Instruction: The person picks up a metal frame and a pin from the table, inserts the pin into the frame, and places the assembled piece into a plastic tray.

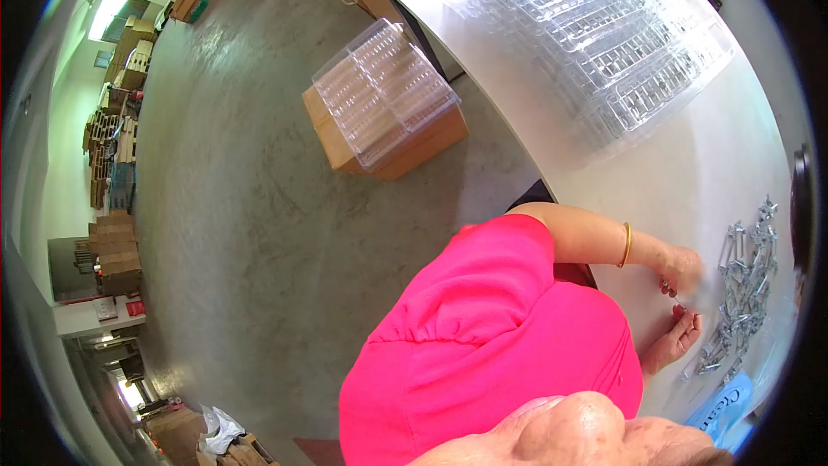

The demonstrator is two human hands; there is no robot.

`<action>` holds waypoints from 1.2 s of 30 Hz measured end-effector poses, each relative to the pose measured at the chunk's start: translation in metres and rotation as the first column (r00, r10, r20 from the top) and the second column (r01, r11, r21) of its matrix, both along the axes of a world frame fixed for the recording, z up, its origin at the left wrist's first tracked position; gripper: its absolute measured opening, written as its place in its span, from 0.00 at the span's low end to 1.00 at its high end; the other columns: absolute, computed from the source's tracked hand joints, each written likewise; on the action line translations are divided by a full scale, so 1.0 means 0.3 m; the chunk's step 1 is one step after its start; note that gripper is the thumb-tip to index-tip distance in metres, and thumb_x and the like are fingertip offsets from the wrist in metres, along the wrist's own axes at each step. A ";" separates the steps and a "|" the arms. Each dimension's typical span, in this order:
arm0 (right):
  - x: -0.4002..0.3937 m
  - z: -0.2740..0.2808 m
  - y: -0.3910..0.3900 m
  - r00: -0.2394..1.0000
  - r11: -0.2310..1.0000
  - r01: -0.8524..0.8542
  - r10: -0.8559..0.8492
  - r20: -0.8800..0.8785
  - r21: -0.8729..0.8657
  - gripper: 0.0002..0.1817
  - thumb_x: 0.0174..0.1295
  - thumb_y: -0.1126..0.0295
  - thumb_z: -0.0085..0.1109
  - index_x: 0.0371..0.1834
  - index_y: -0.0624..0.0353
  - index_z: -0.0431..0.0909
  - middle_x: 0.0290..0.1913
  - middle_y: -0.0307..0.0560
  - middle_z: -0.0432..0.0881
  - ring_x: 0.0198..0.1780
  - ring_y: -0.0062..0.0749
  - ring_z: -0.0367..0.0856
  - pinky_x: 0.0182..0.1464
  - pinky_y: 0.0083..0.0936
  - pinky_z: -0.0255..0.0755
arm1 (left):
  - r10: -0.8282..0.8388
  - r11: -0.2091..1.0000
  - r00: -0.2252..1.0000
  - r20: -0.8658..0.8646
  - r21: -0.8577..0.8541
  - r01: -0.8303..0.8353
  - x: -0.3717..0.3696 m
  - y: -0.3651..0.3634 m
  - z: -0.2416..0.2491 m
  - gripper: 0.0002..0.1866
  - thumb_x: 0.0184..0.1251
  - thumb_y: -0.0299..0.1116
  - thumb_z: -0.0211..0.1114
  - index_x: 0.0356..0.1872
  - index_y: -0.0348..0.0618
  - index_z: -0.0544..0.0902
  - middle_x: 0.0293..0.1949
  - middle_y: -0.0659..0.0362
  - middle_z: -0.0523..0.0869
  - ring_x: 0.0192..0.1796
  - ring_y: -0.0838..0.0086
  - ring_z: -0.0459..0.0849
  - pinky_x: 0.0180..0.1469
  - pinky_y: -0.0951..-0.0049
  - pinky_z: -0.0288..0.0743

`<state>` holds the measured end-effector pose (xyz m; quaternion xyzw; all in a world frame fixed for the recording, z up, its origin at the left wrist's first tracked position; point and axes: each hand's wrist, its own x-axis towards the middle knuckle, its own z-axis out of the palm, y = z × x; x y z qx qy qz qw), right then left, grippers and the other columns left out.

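My left hand [684,271], below a gold bracelet, is over the white table with its fingers curled in and slightly blurred. Close beneath it in the picture, my right hand [674,342] has its thumb and fingers pinched together. A small shiny bit shows between the two sets of fingertips, too small to name. Right beside both hands lies a loose pile of small silvery metal bolt-like parts [747,286].
Clear plastic trays [617,43] holding rows of metal parts cover the table's far end. Another clear tray [384,91] rests on a cardboard box [405,160] on the floor. A blue printed packet [726,410] lies near the pile. Stacked cartons [115,250] line the wall.
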<state>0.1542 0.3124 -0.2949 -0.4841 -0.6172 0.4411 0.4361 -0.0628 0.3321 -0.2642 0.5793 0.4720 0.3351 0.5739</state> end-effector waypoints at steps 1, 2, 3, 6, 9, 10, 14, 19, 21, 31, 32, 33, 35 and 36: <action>-0.005 0.001 -0.003 1.000 1.000 0.004 -0.004 -0.006 0.013 0.14 0.80 0.62 0.53 0.57 0.61 0.75 0.46 0.44 0.85 0.48 0.25 0.81 0.55 0.23 0.74 | -0.009 1.000 1.000 0.010 0.019 0.009 0.000 -0.004 -0.005 0.12 0.68 0.33 0.59 0.35 0.32 0.84 0.29 0.52 0.90 0.26 0.69 0.89 0.31 0.67 0.86; -0.009 0.003 -0.005 1.000 1.000 0.004 -0.004 -0.009 0.017 0.14 0.80 0.62 0.53 0.57 0.61 0.75 0.46 0.44 0.85 0.48 0.25 0.81 0.55 0.23 0.74 | -0.019 0.999 1.000 0.021 0.037 0.018 0.002 -0.006 -0.010 0.12 0.68 0.33 0.59 0.36 0.32 0.84 0.29 0.52 0.90 0.26 0.69 0.89 0.31 0.67 0.86; -0.016 0.003 -0.011 1.000 0.999 0.021 -0.020 -0.014 0.032 0.14 0.80 0.62 0.53 0.57 0.61 0.75 0.46 0.44 0.85 0.48 0.25 0.81 0.54 0.23 0.74 | -0.018 0.999 1.000 0.019 0.039 0.018 0.003 -0.009 -0.018 0.12 0.68 0.33 0.59 0.36 0.32 0.84 0.29 0.52 0.90 0.26 0.69 0.89 0.31 0.67 0.86; -0.028 0.024 -0.029 1.000 0.999 0.026 -0.025 -0.017 0.030 0.13 0.80 0.62 0.53 0.57 0.60 0.75 0.46 0.43 0.85 0.48 0.25 0.81 0.53 0.22 0.74 | -0.043 0.999 0.999 -0.005 -0.011 0.042 0.001 -0.034 -0.010 0.12 0.68 0.33 0.59 0.37 0.33 0.85 0.29 0.52 0.90 0.27 0.68 0.89 0.31 0.66 0.87; -0.029 0.023 -0.038 0.998 0.999 0.019 -0.020 -0.053 -0.028 0.12 0.80 0.63 0.54 0.57 0.58 0.75 0.46 0.41 0.84 0.47 0.22 0.81 0.51 0.20 0.74 | -0.071 0.997 0.997 -0.038 0.035 0.072 0.007 -0.052 -0.015 0.12 0.66 0.33 0.60 0.36 0.33 0.86 0.28 0.50 0.90 0.28 0.67 0.89 0.32 0.66 0.86; -0.031 0.022 -0.039 0.995 0.997 0.024 -0.030 -0.092 -0.067 0.11 0.79 0.63 0.55 0.56 0.58 0.75 0.46 0.40 0.83 0.46 0.21 0.80 0.49 0.19 0.74 | -0.076 0.993 0.994 -0.078 0.083 0.082 0.016 -0.049 -0.032 0.12 0.65 0.33 0.60 0.35 0.34 0.87 0.28 0.49 0.90 0.29 0.64 0.89 0.33 0.63 0.86; -0.072 0.044 -0.058 0.995 0.999 0.006 -0.010 -0.102 -0.039 0.11 0.79 0.63 0.55 0.55 0.57 0.75 0.44 0.36 0.81 0.41 0.17 0.77 0.46 0.16 0.72 | 0.051 0.939 0.974 -0.221 0.344 0.029 0.061 -0.034 -0.113 0.12 0.62 0.34 0.63 0.30 0.34 0.88 0.24 0.45 0.88 0.31 0.51 0.89 0.39 0.52 0.83; -0.075 0.051 -0.045 0.985 0.986 0.114 -0.128 -0.117 -0.124 0.10 0.78 0.63 0.57 0.54 0.56 0.75 0.41 0.33 0.79 0.37 0.16 0.74 0.41 0.15 0.71 | 0.219 0.915 0.938 -0.268 0.390 -0.103 -0.011 -0.187 -0.004 0.18 0.61 0.35 0.67 0.45 0.27 0.83 0.44 0.36 0.86 0.51 0.47 0.86 0.51 0.52 0.80; -0.071 0.052 -0.037 0.979 0.982 0.117 -0.139 -0.150 -0.150 0.10 0.78 0.64 0.58 0.53 0.56 0.75 0.41 0.33 0.79 0.37 0.16 0.74 0.40 0.15 0.71 | 0.347 0.851 0.910 -0.227 0.484 -0.203 -0.053 -0.282 0.030 0.22 0.61 0.35 0.68 0.50 0.25 0.80 0.53 0.34 0.83 0.59 0.48 0.83 0.55 0.54 0.78; -0.036 0.033 0.014 0.973 0.960 0.133 -0.174 -0.152 -0.247 0.12 0.77 0.62 0.60 0.54 0.56 0.77 0.42 0.35 0.80 0.37 0.18 0.77 0.40 0.15 0.73 | 0.175 0.984 0.959 0.223 -0.007 -0.178 -0.510 -0.884 0.243 0.12 0.76 0.35 0.63 0.40 0.35 0.89 0.36 0.54 0.91 0.42 0.72 0.89 0.46 0.71 0.81; -0.051 0.047 0.016 0.977 0.961 0.139 -0.172 -0.123 -0.241 0.14 0.76 0.62 0.61 0.57 0.56 0.76 0.42 0.35 0.80 0.38 0.18 0.77 0.41 0.15 0.72 | 0.196 0.978 0.912 0.361 -0.134 -0.158 -0.551 -0.940 0.225 0.13 0.77 0.34 0.63 0.41 0.34 0.89 0.38 0.53 0.92 0.43 0.73 0.89 0.47 0.71 0.82; -0.079 0.068 0.017 0.980 0.963 0.105 -0.142 -0.136 -0.247 0.14 0.76 0.62 0.61 0.57 0.56 0.76 0.42 0.35 0.80 0.38 0.18 0.77 0.41 0.15 0.72 | 0.238 0.960 0.844 0.481 -0.250 -0.128 -0.597 -1.000 0.180 0.14 0.77 0.34 0.62 0.42 0.32 0.89 0.40 0.53 0.92 0.43 0.73 0.89 0.48 0.72 0.82; -0.156 0.106 0.021 0.971 0.958 0.206 -0.225 -0.079 -0.200 0.14 0.74 0.63 0.63 0.57 0.56 0.77 0.37 0.38 0.82 0.34 0.19 0.78 0.39 0.16 0.73 | 0.387 0.921 0.781 0.489 -0.251 -0.299 -0.682 -1.105 0.104 0.19 0.78 0.38 0.61 0.37 0.30 0.89 0.37 0.48 0.92 0.39 0.67 0.91 0.46 0.69 0.85; -0.160 0.082 0.055 0.978 0.966 0.160 -0.184 -0.101 -0.203 0.14 0.74 0.63 0.63 0.57 0.56 0.77 0.37 0.38 0.82 0.34 0.19 0.78 0.39 0.16 0.73 | 0.557 0.830 0.672 0.487 -0.331 -0.448 -0.715 -1.154 0.017 0.19 0.78 0.40 0.61 0.35 0.32 0.89 0.36 0.49 0.91 0.37 0.67 0.91 0.45 0.67 0.85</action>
